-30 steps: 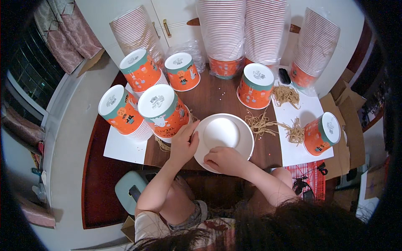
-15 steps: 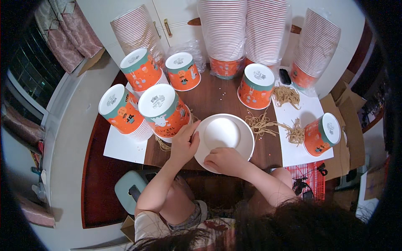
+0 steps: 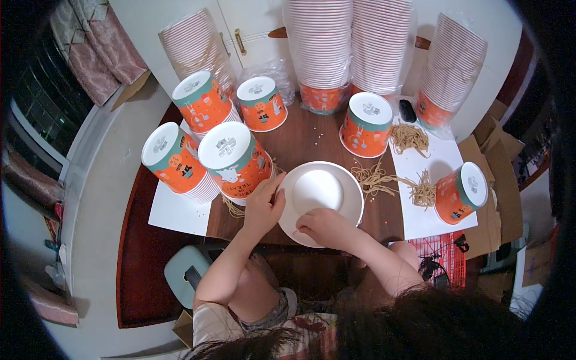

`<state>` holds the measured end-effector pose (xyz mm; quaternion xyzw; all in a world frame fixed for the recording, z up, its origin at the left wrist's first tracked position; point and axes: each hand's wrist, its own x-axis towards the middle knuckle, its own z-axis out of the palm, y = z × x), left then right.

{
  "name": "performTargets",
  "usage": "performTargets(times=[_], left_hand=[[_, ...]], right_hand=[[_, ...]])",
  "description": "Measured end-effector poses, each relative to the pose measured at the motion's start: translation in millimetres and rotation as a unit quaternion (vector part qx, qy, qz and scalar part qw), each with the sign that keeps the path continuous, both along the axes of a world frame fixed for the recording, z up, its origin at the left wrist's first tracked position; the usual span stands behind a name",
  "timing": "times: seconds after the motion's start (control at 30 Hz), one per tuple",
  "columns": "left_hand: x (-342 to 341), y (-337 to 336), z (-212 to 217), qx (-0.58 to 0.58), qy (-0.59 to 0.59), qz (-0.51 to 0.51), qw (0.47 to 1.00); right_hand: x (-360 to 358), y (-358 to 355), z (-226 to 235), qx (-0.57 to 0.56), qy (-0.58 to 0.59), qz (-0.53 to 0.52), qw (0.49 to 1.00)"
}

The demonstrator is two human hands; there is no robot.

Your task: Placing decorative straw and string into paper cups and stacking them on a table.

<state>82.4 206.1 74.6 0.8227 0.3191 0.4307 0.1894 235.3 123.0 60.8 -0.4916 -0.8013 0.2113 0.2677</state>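
Observation:
A round paper bucket [image 3: 317, 191], white inside, stands mouth up at the table's near edge. Its left side is held by my left hand [image 3: 264, 203], thumb at the rim and fingers along the outer wall. Over the bucket's near inner wall is my right hand [image 3: 327, 228], its fingers pinched together. A thin, light tip shows at those fingers, too small to name. Left of my left hand, a stack of orange and green paper buckets [image 3: 234, 159] stands upside down. A bundle of tan cord [image 3: 373, 177] lies just right of the white-lined bucket.
More upturned buckets stand at the left [image 3: 174, 157], the back [image 3: 366, 123] and the right [image 3: 461, 192]. Tall plastic-wrapped bucket stacks [image 3: 318, 48] line the back. Cord bundles [image 3: 410, 139] and a small black object [image 3: 407, 110] lie at the right. A cardboard box [image 3: 507, 198] adjoins the table.
My right hand has risen a little and shifted slightly right at the near rim, still pinched. The bucket has moved very slightly; my left hand stays on its side.

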Motion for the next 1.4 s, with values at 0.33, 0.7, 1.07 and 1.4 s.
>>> performTargets(times=[0.33, 0.7, 1.07, 1.4], left_hand=[[1.3, -2.3, 2.2, 0.009, 0.020, -0.007, 1.000], [0.1, -2.9, 1.8, 0.022, 0.010, -0.015, 1.000], [-0.3, -1.8, 2.6, 0.008, 0.019, -0.017, 1.000], [0.1, -2.8, 1.5, 0.011, 0.019, -0.015, 1.000]], right_hand=[[-2.5, -5.7, 14.2, 0.038, -0.013, -0.009, 0.999], [-4.4, -6.0, 13.3, 0.044, -0.050, -0.009, 0.998], [-5.0, -3.0, 8.4, 0.055, -0.055, 0.002, 0.997], [-5.6, -6.0, 11.0, 0.061, -0.073, 0.007, 0.995]])
